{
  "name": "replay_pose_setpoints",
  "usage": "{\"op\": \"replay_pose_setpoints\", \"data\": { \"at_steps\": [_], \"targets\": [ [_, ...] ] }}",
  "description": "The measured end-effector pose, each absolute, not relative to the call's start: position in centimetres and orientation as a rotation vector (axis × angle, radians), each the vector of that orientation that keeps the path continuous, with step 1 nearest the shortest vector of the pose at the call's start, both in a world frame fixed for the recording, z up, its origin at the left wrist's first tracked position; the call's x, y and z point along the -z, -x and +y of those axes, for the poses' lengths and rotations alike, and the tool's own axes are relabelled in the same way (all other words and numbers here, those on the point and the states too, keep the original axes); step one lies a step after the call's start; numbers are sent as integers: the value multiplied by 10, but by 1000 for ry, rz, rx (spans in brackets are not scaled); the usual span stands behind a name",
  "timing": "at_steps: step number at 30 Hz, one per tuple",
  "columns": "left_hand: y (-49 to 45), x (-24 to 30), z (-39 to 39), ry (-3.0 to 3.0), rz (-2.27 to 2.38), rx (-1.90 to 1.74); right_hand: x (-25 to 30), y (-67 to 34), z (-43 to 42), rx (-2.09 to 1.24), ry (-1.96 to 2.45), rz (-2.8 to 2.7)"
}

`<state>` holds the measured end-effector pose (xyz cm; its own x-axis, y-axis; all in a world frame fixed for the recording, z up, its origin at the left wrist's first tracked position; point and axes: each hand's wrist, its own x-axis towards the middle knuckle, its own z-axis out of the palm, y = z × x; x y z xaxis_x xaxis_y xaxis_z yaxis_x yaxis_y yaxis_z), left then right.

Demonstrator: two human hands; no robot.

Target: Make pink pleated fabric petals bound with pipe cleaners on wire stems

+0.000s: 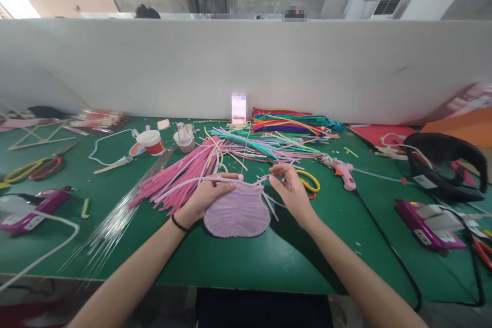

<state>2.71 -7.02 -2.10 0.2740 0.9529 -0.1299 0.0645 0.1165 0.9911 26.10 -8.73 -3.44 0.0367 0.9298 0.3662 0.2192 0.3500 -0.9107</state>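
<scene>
My left hand (209, 195) grips the upper left edge of a lilac pouch-shaped piece (237, 212) made of pipe cleaners set side by side, with its thumb across the top. A long lilac pipe cleaner (180, 182) runs along that top edge and sticks out to the left. At the upper right corner, my right hand (290, 189) has curled fingers, thumb and fingertips closed at the end of a thin lilac pipe cleaner (263, 179). Scissors with yellow and orange handles (310, 182) lie partly hidden behind the right hand.
Pink pipe cleaners (184, 174) and clear thin rods (115, 220) lie left. Coloured pipe cleaners (288, 125) pile up behind, near a propped phone (239, 108). A paper cup (151, 142) stands left. Right are a pink glue gun (344, 173), its cord, and a purple power strip (426, 225).
</scene>
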Motion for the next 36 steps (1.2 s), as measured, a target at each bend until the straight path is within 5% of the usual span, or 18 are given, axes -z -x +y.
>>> {"op": "replay_pose_setpoints", "data": {
  "at_steps": [5,36],
  "targets": [
    [-30,20,-71,-1287,1126,-902,34,-261,-83,-1212,1076,-1440],
    [-40,26,-73,-1523,1279,-1025,41,-246,-87,-983,1327,-1459]
  ]
}}
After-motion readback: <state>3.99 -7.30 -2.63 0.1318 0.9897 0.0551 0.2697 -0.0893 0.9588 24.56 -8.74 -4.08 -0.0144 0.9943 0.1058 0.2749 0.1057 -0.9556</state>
